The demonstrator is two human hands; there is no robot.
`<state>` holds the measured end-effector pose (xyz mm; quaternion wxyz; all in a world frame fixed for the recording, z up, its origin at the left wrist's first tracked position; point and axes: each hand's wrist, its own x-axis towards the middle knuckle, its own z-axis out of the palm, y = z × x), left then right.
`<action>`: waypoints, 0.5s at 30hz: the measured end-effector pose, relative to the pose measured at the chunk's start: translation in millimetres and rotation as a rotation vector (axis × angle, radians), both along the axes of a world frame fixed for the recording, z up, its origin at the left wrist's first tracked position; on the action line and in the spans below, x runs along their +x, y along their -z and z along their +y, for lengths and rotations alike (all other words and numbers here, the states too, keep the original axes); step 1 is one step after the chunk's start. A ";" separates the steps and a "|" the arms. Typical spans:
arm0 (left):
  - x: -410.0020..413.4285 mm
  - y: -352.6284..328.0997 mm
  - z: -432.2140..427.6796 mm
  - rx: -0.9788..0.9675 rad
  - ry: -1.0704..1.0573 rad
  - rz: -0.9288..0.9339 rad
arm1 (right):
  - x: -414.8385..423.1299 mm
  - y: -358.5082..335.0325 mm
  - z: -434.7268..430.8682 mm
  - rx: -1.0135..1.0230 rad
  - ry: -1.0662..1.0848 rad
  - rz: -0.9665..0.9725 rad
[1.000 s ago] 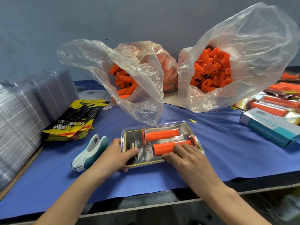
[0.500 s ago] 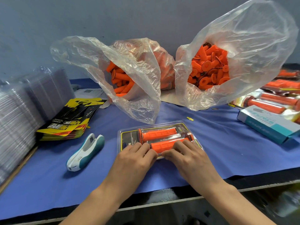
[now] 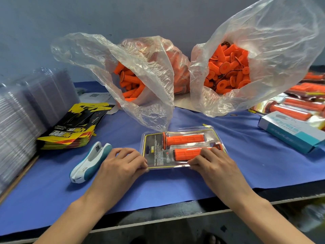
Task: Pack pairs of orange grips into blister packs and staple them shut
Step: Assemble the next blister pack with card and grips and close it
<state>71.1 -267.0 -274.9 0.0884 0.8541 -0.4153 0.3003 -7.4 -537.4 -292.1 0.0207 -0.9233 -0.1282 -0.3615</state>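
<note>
Blister pack (image 3: pixel 156 152) lies flat on the blue desk (image 3: pixel 255 164) right in front of me, closed over a printed card and two orange grips. The upper grip (image 3: pixel 184 139) and the lower grip (image 3: pixel 188 153) sit side by side in their moulded pockets. My left hand (image 3: pixel 121 164) has its fingers curled at the pack's near-left corner, pinching the rim. My right hand (image 3: pixel 212 164) is curled over the near rim and the lower grip's bubble, holding the shell down (its thumb is hidden, so I cannot tell whether it sits under the edge).

I judge the blister pack light, its clear shell thin, springy and a bit slick, likely to pop open if both hands let go at once. The bubbles would dent, so the flat rim at a corner is the place to hold. One hand should hold it there while the other fetches the stapler (image 3: pixel 91 162), which lies just beside my left hand.

There is open blue cloth to the right of the pack, as far as the staple box (image 3: pixel 290 136). The left bag (image 3: pixel 140 85) hangs loose plastic close to the pack's far edge and could snag on a lift. The desk's front edge is near my wrists, so turning the pack in place looks safer than dragging it toward me.
</note>
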 end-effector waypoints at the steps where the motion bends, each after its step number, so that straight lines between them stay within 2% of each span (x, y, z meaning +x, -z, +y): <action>1: -0.3 -0.1 -0.4 0.004 0.007 0.004 | 0.5 0.8 -0.6 -0.003 0.006 0.005; 8: -2.6 -2.2 -3.0 0.038 0.025 -0.027 | -1.7 -3.8 14.1 -0.086 -0.026 -0.005; 10: -4.4 -4.5 -3.7 0.044 0.023 -0.029 | -5.6 -6.6 31.6 0.006 -0.100 0.013; 12: -5.7 -6.3 -5.4 0.051 0.024 -0.029 | -13.3 -7.7 59.2 0.374 -0.215 0.167; 13: -5.8 -7.5 -5.9 0.051 0.022 -0.025 | -17.0 -8.5 73.4 0.660 -0.241 0.312; 15: -5.2 -10.4 -5.4 0.043 0.015 -0.020 | -17.0 -13.6 93.0 1.289 -0.197 0.724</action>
